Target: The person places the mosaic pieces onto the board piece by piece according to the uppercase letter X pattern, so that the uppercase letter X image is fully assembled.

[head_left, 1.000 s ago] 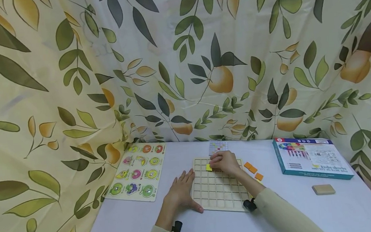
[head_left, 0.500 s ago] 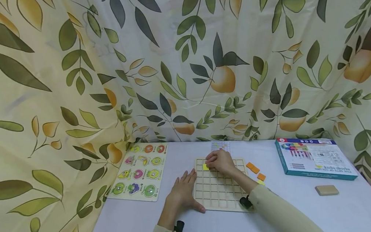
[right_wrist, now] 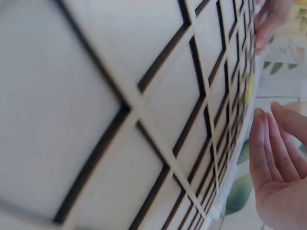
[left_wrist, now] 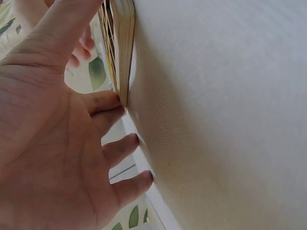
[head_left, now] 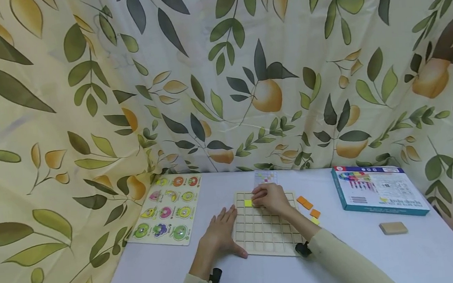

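Observation:
A pale wooden grid board (head_left: 259, 235) lies on the white table. In its upper left part sits a small square yellow tile (head_left: 248, 203), seen edge-on as a yellow patch (right_wrist: 249, 89) in the right wrist view. My right hand (head_left: 273, 199) hovers over the upper board, fingertips just right of this tile. In the right wrist view, the right hand's thumb and fingers (right_wrist: 259, 139) come close together, and I see nothing between them. My left hand (head_left: 219, 235) rests along the board's left edge, fingers spread; its fingertips (left_wrist: 115, 98) touch the board's side (left_wrist: 125, 48).
Loose orange tiles (head_left: 304, 203) and a yellow tile (head_left: 315, 220) lie right of the board. Behind it is a colored grid card (head_left: 266, 176). A fruit picture board (head_left: 165, 212) stands left; a box (head_left: 380, 191) and a wooden block (head_left: 393, 228) lie right.
The yellow tile has shifted left on the board, and more of it shows beside my right fingertips. My right hand moved slightly left. The left hand stays in place.

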`<state>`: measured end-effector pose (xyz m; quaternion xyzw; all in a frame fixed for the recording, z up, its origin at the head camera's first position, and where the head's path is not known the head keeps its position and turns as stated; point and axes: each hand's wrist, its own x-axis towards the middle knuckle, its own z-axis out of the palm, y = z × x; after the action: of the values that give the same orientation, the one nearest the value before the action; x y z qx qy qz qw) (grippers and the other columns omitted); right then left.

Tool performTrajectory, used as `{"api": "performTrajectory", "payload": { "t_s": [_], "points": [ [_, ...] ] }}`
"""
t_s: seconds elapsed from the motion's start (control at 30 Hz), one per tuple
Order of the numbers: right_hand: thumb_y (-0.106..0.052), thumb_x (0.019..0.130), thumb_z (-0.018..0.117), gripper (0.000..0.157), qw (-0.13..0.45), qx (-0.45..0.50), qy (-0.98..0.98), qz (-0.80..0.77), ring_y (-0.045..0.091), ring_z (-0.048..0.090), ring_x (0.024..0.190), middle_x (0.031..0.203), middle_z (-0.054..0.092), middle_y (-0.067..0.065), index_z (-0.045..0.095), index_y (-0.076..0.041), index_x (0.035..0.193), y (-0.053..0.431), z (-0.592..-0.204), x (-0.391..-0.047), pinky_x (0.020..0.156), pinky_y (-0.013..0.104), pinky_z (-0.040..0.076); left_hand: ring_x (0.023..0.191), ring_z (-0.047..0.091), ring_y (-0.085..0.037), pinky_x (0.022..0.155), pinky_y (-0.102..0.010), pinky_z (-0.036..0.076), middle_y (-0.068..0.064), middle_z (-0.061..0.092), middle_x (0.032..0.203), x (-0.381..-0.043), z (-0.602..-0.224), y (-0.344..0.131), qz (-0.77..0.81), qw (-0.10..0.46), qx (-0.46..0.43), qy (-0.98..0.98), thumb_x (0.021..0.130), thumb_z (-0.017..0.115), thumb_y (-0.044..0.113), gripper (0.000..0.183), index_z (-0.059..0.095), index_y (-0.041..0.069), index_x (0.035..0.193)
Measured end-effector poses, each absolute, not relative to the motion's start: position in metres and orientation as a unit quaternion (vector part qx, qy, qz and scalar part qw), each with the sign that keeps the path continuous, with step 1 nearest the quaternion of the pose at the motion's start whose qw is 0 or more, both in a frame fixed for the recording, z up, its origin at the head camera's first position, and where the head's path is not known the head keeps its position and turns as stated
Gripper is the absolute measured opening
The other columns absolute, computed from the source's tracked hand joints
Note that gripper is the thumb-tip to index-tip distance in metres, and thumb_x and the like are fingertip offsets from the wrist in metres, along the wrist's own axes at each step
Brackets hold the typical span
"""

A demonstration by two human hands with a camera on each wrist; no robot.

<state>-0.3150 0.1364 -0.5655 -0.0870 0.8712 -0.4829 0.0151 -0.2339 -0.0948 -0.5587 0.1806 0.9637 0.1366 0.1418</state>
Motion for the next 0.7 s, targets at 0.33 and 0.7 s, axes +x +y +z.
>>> {"api": "performTrajectory", "payload": {
  "t_s": [0.33, 0.7],
  "points": [
    [-0.015, 0.090, 0.083, 0.023, -0.016, -0.093, 0.871, -0.481, 0.014, 0.075, 0.078, 0.087, 0.079, -0.001, 0.078, -0.003, 0.110, 0.165, -0.547, -0.287, 0.071, 0.030, 0.061, 0.160, 0.016, -0.031, 0.128, -0.055, 0.019, -0.004, 0.020, 0.174, -0.235, -0.561, -0.096, 0.146, 0.146, 0.174, 0.963, 0.052, 0.096, 0.067, 0.144, 0.026, 0.012, 0.166],
    [-0.016, 0.092, 0.081, 0.021, -0.029, -0.066, 0.894, -0.441, 0.015, 0.075, 0.084, 0.090, 0.078, -0.002, 0.078, -0.005, 0.110, 0.213, -0.544, -0.254, 0.078, 0.034, 0.062, 0.160, 0.015, -0.033, 0.128, -0.057, 0.018, -0.007, 0.020, 0.174, -0.233, -0.560, -0.093, 0.159, 0.152, 0.178, 0.959, 0.055, 0.099, 0.060, 0.142, 0.026, 0.010, 0.166]
  ]
}}
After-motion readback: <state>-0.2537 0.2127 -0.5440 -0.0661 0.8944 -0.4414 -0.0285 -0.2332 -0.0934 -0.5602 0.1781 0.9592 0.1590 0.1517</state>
